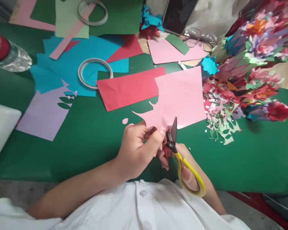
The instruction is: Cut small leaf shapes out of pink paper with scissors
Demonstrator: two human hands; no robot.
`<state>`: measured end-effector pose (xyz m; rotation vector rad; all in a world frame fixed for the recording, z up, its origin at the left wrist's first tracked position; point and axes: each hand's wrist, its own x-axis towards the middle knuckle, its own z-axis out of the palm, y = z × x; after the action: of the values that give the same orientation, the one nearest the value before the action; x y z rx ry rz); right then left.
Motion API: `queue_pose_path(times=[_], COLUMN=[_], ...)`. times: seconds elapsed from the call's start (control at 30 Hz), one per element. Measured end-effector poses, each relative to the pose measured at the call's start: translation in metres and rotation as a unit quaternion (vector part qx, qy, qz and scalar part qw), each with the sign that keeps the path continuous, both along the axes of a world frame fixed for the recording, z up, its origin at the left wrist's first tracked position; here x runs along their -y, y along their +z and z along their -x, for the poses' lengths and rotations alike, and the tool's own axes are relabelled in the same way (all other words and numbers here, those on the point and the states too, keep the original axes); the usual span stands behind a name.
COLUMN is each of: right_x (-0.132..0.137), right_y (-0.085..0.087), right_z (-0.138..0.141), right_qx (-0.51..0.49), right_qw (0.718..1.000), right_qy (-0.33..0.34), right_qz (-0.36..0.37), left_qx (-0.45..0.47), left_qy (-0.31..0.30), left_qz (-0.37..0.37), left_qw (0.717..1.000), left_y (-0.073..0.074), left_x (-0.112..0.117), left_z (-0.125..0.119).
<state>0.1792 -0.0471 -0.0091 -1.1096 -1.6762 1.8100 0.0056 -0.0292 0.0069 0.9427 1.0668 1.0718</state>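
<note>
My left hand pinches the near edge of a pink paper sheet, its thumb on top. Curved cuts mark the left side of that sheet. In my right hand is a pair of scissors with yellow handles and dark blades, the thumb through one loop. The blades point away from me, right beside my left fingertips at the sheet's edge. Between the hands shows a small red piece, partly hidden by fingers. A red paper strip lies partly under the pink sheet, with a small pink scrap nearer me.
Tape rolls rest on blue paper. A cut lilac sheet lies left, near a bottle. To the right are paper scraps and many paper flowers. Glasses and a dark-screened device are behind.
</note>
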Motion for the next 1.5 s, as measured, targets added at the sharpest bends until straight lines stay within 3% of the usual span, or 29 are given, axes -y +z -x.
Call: queue_pose_path(times=[0.37, 0.73, 0.93, 1.23, 1.5], right_x=[0.000, 0.001, -0.002, -0.003, -0.003], right_y=[-0.002, -0.007, -0.006, -0.005, -0.001], right_z=[0.001, -0.003, -0.004, -0.006, -0.005], right_qx=[0.002, -0.008, -0.003, 0.016, 0.032], right_qw=[1.000, 0.997, 0.997, 0.998, 0.996], right_qy=[-0.005, -0.050, -0.061, -0.055, -0.061], right_qz=[-0.007, 0.051, 0.046, 0.034, 0.055], left_qx=[-0.017, -0.074, -0.076, -0.189, -0.195], left_qy=[0.007, 0.018, -0.001, -0.045, -0.047], left_qz=[-0.002, 0.005, 0.001, -0.003, -0.043], left_qw=[1.000, 0.997, 0.997, 0.981, 0.979], left_y=[0.003, 0.002, 0.007, 0.007, 0.008], left_x=[-0.002, -0.001, -0.005, -0.009, -0.012], left_z=[-0.001, 0.003, 0.005, 0.015, 0.017])
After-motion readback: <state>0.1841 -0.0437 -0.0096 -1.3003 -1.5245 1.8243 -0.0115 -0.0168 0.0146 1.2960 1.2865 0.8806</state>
